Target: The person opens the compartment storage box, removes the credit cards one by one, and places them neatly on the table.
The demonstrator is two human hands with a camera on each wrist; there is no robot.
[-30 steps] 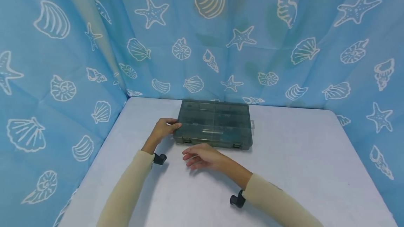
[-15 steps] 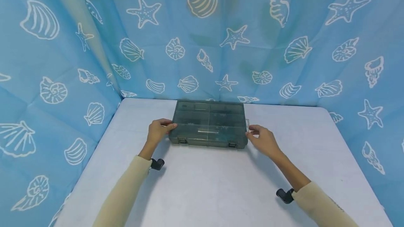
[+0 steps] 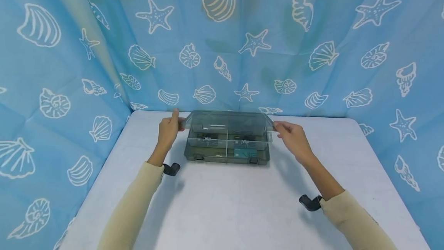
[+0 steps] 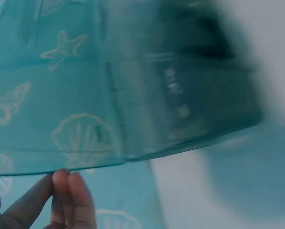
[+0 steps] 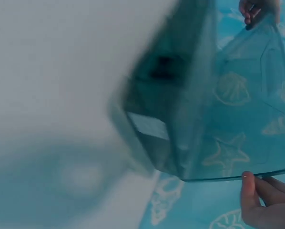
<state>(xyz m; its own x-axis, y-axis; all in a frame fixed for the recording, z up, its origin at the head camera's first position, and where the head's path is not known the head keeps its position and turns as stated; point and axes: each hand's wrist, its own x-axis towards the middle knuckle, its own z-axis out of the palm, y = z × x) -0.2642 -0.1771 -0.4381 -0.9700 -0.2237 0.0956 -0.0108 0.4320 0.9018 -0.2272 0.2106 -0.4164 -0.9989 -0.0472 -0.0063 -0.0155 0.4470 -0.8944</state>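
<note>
A translucent grey-green compartment box (image 3: pixel 204 159) stands near the table's back edge, its hinged lid (image 3: pixel 239 120) lifted and tilted up at the front. My left hand (image 3: pixel 168 131) holds the lid's left edge; in the left wrist view its fingertips (image 4: pixel 61 175) are right at that edge. Opposite, my right hand (image 3: pixel 292 138) pinches the lid's right edge, as the right wrist view also shows at the lid (image 5: pixel 257 124). Inside the compartments lie dark pieces with white lettering (image 3: pixel 208 139) and a teal card (image 3: pixel 244 152) at the front right.
A white cloth covers the table (image 3: pixel 222 203). Blue curtains (image 3: pixel 152 68) with white shells and starfish hang close behind the box and along both sides. A black camera mount sits on each wrist, the left mount (image 3: pixel 171 169) and the right mount (image 3: pixel 310 202).
My right hand has moved from in front of the box to its right side. The lid has swung up from shut, both hands rising with it, and the contents now show.
</note>
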